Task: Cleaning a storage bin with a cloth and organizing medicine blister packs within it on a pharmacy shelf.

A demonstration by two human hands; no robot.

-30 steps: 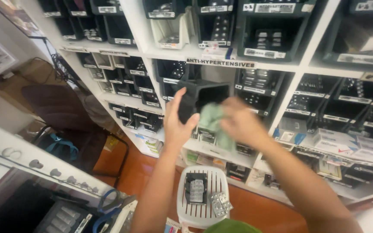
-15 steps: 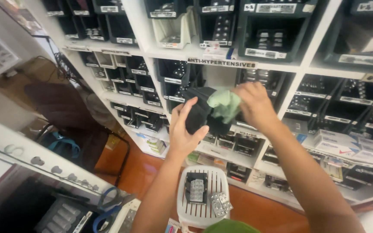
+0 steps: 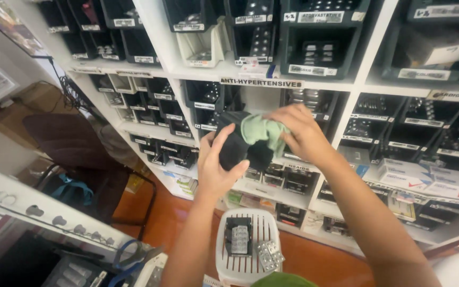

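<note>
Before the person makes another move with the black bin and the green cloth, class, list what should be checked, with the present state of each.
1. Left hand has hold of the black bin: ok, fingers wrap its side.
2. Right hand presses the green cloth on the bin: ok.
3. Bin is empty inside: cannot tell, the opening is hidden.
4. Shelf slot behind the bin is free: ok.
5. White basket below holds blister packs: ok.
6. Bin wiped clean: cannot tell.

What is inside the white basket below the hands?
The white basket holds a small black tray with silver pill strips, and more loose strips beside it. Its near end is hidden by something green.
</note>
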